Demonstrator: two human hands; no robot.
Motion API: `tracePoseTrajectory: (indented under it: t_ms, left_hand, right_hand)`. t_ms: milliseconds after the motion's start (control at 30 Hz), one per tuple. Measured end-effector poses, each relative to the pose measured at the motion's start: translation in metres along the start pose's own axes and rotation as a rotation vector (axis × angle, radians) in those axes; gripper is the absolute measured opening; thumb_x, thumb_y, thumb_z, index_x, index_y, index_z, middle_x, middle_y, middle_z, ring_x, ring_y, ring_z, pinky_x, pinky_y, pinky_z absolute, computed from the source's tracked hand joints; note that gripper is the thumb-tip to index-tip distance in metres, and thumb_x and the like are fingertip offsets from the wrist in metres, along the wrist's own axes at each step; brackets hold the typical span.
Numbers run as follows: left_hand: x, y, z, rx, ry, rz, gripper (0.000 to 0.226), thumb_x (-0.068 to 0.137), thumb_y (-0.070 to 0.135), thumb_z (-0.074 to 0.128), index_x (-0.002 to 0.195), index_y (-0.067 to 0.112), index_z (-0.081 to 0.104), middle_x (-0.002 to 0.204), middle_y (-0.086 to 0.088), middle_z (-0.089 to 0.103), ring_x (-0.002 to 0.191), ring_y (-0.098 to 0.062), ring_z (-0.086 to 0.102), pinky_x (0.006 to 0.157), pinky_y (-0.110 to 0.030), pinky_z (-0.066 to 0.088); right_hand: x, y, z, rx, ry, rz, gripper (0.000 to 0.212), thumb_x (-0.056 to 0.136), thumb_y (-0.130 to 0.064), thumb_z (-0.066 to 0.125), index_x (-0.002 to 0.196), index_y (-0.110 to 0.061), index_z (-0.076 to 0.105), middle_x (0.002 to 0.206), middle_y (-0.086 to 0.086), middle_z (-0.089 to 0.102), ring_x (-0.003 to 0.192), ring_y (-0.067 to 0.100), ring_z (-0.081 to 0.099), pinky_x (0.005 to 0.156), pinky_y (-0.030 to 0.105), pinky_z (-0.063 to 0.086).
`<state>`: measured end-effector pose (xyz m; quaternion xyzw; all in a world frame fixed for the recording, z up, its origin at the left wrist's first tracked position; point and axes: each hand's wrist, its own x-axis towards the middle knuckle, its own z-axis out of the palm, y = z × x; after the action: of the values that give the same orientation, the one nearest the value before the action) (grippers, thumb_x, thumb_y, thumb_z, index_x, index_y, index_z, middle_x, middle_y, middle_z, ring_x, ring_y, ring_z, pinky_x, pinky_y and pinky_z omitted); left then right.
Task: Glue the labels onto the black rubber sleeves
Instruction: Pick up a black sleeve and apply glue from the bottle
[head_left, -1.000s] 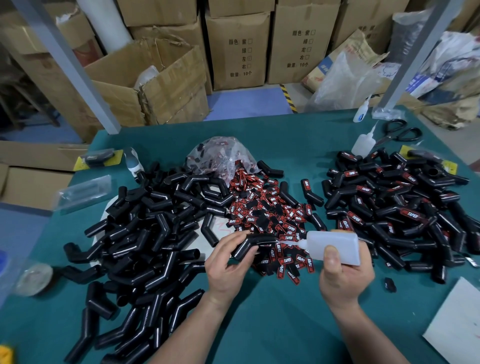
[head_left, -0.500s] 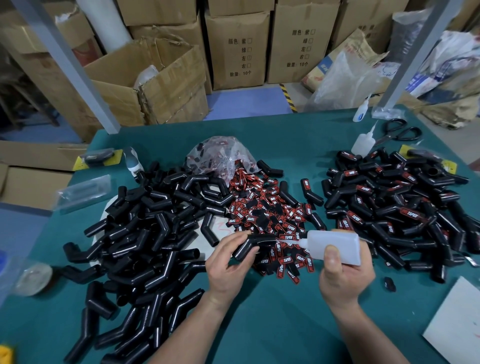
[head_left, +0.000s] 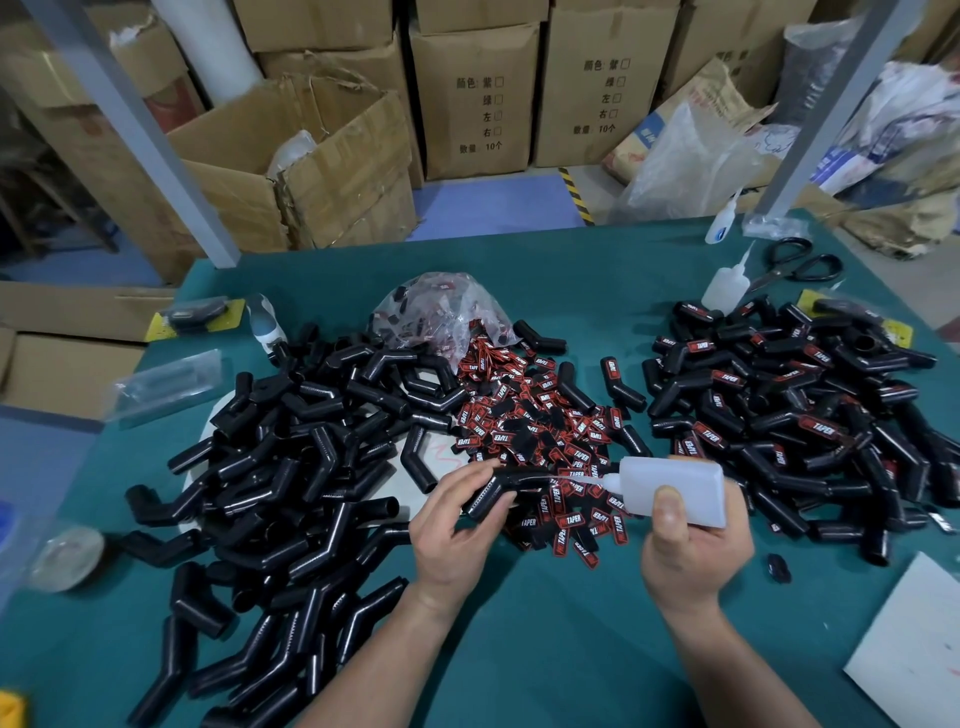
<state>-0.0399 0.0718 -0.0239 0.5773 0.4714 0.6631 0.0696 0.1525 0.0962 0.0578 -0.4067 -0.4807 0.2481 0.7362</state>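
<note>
The fingers (head_left: 465, 477) of the left hand (head_left: 457, 540) are curled round a black bent sleeve (head_left: 496, 491), index finger along its top and thumb beneath, holding it above the green tabletop (head_left: 571, 654); the right hand (head_left: 696, 551) grasps a translucent glue bottle (head_left: 675, 491) turned sideways, thumb pressed on its near face; the thin nozzle points left and its tip meets the sleeve's upper arm; whether glue lies on the sleeve cannot be told. Just behind the hands is a heap of red-and-black labels (head_left: 540, 431) printed TAPER, spilling from a clear bag (head_left: 441, 312); left of the heap is a large pile of bare sleeves (head_left: 291, 483); right of it is a pile of labelled sleeves (head_left: 795, 415), with a few strays between the two. Near the far right edge a second bottle (head_left: 724, 286) stands, with scissors (head_left: 800, 262) just beside it; a white sheet (head_left: 914, 644) lies at the near right corner; cardboard boxes (head_left: 472, 98) stand beyond the tabletop.
</note>
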Motion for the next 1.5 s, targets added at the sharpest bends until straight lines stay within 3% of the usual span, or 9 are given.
tracePoseTrajectory:
  t_ms: [100, 200, 333, 533, 700, 800, 867, 1367, 1500]
  left_hand:
    - [0.0001, 0.0011, 0.0004, -0.002, -0.007, 0.011, 0.034, 0.084, 0.004, 0.082, 0.114, -0.005, 0.07, 0.117, -0.004, 0.072, 0.106, -0.02, 0.073, 0.097, -0.029, 0.056]
    - [0.0011, 0.0031, -0.0002, 0.0, -0.014, 0.029, 0.039, 0.083, 0.004, 0.083, 0.119, 0.003, 0.067, 0.119, -0.002, 0.071, 0.107, -0.02, 0.073, 0.097, -0.03, 0.056]
    - [0.0006, 0.0026, 0.0001, -0.008, -0.016, 0.036, 0.041, 0.083, 0.003, 0.083, 0.121, 0.004, 0.067, 0.12, -0.002, 0.071, 0.107, -0.021, 0.073, 0.098, -0.032, 0.057]
    - [0.0007, 0.0024, -0.0004, -0.009, -0.015, 0.039, 0.042, 0.083, 0.003, 0.083, 0.122, 0.006, 0.067, 0.124, 0.002, 0.071, 0.108, -0.022, 0.073, 0.098, -0.032, 0.056]
    - [0.0012, 0.0028, -0.0001, -0.012, -0.019, 0.036, 0.043, 0.082, 0.002, 0.084, 0.122, 0.007, 0.068, 0.129, 0.008, 0.07, 0.108, -0.022, 0.073, 0.098, -0.033, 0.056]
    - [0.0011, 0.0026, -0.0001, -0.014, -0.015, 0.018, 0.041, 0.083, 0.003, 0.083, 0.121, 0.006, 0.068, 0.126, 0.003, 0.071, 0.108, -0.022, 0.073, 0.098, -0.032, 0.056]
    - [0.0014, 0.0031, -0.0001, -0.017, -0.007, -0.002, 0.038, 0.085, 0.005, 0.082, 0.12, 0.005, 0.067, 0.123, 0.0, 0.071, 0.108, -0.021, 0.073, 0.098, -0.031, 0.056]
    - [0.0023, 0.0065, -0.0008, -0.007, -0.019, 0.0, 0.041, 0.081, 0.001, 0.081, 0.119, 0.004, 0.066, 0.121, 0.0, 0.07, 0.111, -0.017, 0.071, 0.1, -0.029, 0.055]
    - [0.0023, 0.0066, -0.0017, -0.001, -0.016, -0.001, 0.041, 0.082, 0.002, 0.083, 0.119, 0.005, 0.066, 0.12, -0.002, 0.07, 0.11, -0.018, 0.072, 0.1, -0.03, 0.055]
  right_hand:
    - [-0.0011, 0.0005, -0.0005, 0.013, -0.002, 0.008, 0.03, 0.081, -0.021, 0.058, 0.099, -0.043, 0.068, 0.086, -0.029, 0.067, 0.074, -0.01, 0.062, 0.064, 0.006, 0.046]
    - [-0.004, 0.0018, -0.0004, 0.033, -0.008, 0.013, 0.018, 0.081, -0.02, 0.058, 0.098, -0.025, 0.062, 0.088, -0.03, 0.067, 0.075, -0.011, 0.062, 0.064, 0.005, 0.046]
    - [-0.0035, 0.0031, -0.0012, 0.028, -0.012, 0.017, 0.009, 0.085, -0.026, 0.063, 0.093, -0.022, 0.061, 0.088, -0.029, 0.067, 0.076, -0.011, 0.062, 0.064, 0.005, 0.046]
    - [-0.0006, 0.0003, 0.0006, -0.001, 0.0, -0.007, 0.035, 0.082, -0.019, 0.057, 0.101, -0.046, 0.067, 0.088, -0.03, 0.067, 0.076, -0.011, 0.062, 0.065, 0.005, 0.046]
    - [-0.0055, 0.0031, -0.0005, 0.014, -0.009, 0.028, 0.017, 0.083, -0.028, 0.064, 0.095, -0.016, 0.062, 0.089, -0.03, 0.067, 0.075, -0.012, 0.061, 0.065, 0.004, 0.045]
    - [-0.0042, 0.0025, -0.0007, 0.001, -0.005, 0.006, 0.024, 0.082, -0.025, 0.061, 0.098, -0.042, 0.067, 0.087, -0.029, 0.067, 0.074, -0.01, 0.061, 0.063, 0.005, 0.045]
    - [-0.0018, 0.003, -0.0015, -0.014, 0.002, -0.003, 0.033, 0.081, -0.022, 0.058, 0.1, -0.047, 0.067, 0.086, -0.029, 0.067, 0.074, -0.01, 0.062, 0.063, 0.006, 0.046]
    - [-0.0016, -0.0027, -0.0004, 0.031, -0.037, 0.004, 0.013, 0.091, -0.046, 0.067, 0.104, -0.045, 0.066, 0.093, -0.027, 0.067, 0.079, -0.009, 0.062, 0.068, 0.008, 0.047]
    - [-0.0017, 0.0013, -0.0014, 0.021, -0.045, -0.007, 0.019, 0.089, -0.033, 0.067, 0.104, -0.044, 0.066, 0.095, -0.027, 0.067, 0.081, -0.007, 0.062, 0.068, 0.008, 0.047]
